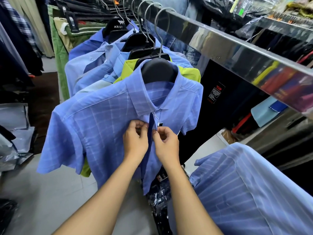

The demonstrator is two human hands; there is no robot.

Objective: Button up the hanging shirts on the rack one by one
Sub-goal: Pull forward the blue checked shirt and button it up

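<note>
- We see the left hand [135, 139] and right hand [165, 141], fingers pinching the blue checked shirt [94, 126] placket edges.
- Bare floor [55, 187] lies open below-left.

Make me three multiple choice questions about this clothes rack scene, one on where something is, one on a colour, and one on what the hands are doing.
1. Where do the hands work on the front shirt?
A. hem
B. placket just below the collar
C. sleeve

2. What colour is the shirt directly behind it?
A. lime green
B. red
C. white

3. What are the hands doing?
A. hanging idle
B. pinching the placket edges
C. gripping the hanger

Answers:
1 B, left hand and right hand meet under the collar.
2 A, the lime green shirt shows at the shoulders.
3 B, fingers curl on the fabric edges.
</note>
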